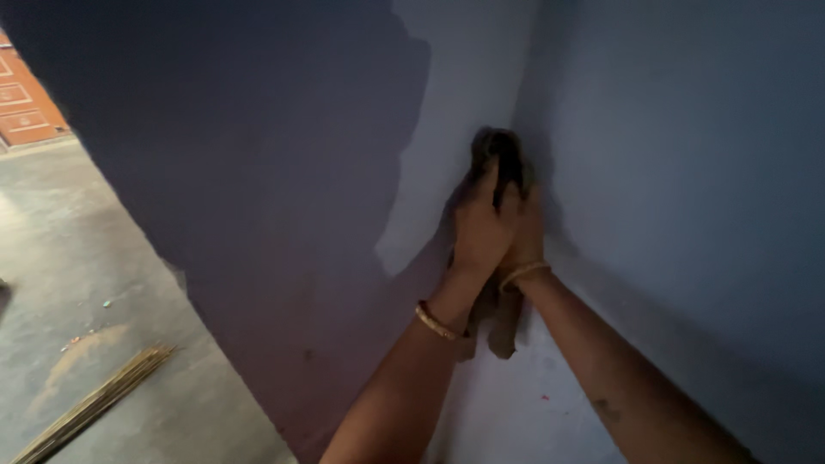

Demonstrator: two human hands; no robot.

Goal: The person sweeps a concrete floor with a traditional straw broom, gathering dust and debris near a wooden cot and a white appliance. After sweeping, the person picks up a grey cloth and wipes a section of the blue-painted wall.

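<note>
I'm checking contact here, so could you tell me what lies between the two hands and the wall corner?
In the head view, a dark cloth is pressed between the left hand, the right hand and the corner.

Bare home room: painted walls [284, 172], concrete floor [77, 258], broom [94, 399]

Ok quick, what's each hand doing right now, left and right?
Left hand: closed on the dark cloth, pressing it into the wall corner.
Right hand: pressed on the same cloth, mostly hidden behind the left; grip cannot be told.
</note>
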